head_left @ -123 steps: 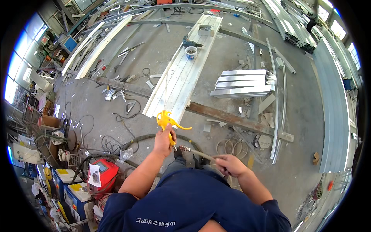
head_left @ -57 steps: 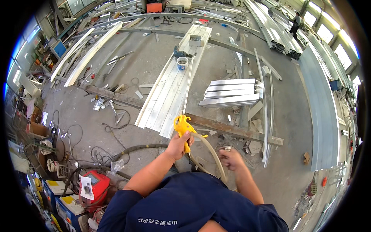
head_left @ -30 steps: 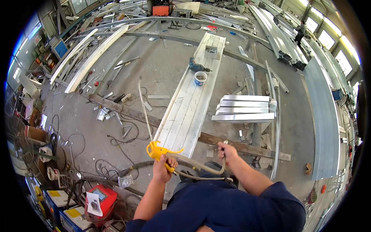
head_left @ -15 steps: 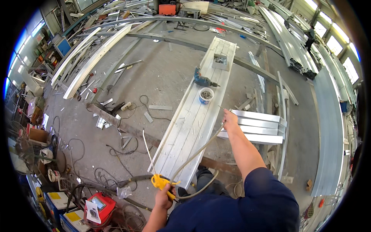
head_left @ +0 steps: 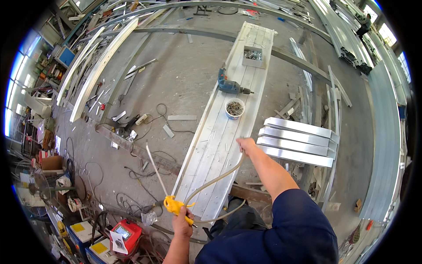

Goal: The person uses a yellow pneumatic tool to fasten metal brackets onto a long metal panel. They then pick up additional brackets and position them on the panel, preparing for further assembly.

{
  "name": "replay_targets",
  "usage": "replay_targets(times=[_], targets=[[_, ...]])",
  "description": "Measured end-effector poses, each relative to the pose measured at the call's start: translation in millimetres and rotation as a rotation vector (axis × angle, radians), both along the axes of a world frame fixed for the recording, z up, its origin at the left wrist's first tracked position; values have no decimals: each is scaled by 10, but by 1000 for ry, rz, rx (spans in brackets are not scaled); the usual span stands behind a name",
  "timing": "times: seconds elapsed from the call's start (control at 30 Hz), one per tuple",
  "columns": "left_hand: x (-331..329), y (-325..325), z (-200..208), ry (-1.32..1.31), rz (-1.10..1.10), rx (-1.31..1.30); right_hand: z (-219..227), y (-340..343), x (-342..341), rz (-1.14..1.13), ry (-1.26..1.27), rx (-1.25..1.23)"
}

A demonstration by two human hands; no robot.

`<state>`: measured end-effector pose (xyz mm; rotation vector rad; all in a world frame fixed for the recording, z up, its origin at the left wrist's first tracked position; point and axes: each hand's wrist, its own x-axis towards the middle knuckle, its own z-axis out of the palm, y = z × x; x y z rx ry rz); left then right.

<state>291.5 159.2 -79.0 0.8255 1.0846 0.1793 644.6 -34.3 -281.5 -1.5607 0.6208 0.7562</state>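
Down at the near left corner of the long silver panel (head_left: 205,163), I've got the left hand (head_left: 181,223) wrapped round a yellow air gun (head_left: 174,206), fingers closed on its handle and the gun angled up alongside the panel's left edge. By the panel's right edge, the right hand (head_left: 247,147) is curled tight on a beige hose (head_left: 221,176) (can't tell from my feed whether that fist touches the panel or just hangs above it). The hose loops back across the panel's near end toward the gun. Further up the panel sits a white tub (head_left: 229,114) of small metal bits, then a blue drill (head_left: 229,86), then an open box (head_left: 251,63) of hardware. Right of the panel: shiny bars (head_left: 299,140).
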Motion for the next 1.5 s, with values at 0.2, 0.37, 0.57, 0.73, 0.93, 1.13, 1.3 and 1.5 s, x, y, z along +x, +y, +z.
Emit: replay_targets(times=[0.2, 0.37, 0.57, 0.73, 0.93, 1.13, 1.3, 1.5], targets=[[181, 243, -454, -7, -196, 389, -345, -487, -194, -122, 188, 263], [743, 593, -1100, 45, -563, 578, -239, -252, 100, 122, 84, 291], [1739, 682, -1562, 57, -446, 509, -938, 236, 343, 73, -200, 69], [2471, 291, -1880, 84, -514, 587, -543, 737, 124, -1, -40, 237], [3067, 138, -2377, 122, -942, 1145, -550, 591, 466, 286, 116, 353], [3612, 469, -2683, 325, -642, 1433, -234, -173, 1501, 1208, 110, -55], [3950, 712, -3130, 441, -495, 1227, -297, -572, 2658, 378, -360, -355], [4072, 676, -3187, 670, -617, 1257, -729, -476, 4259, 273, -941, -755]])
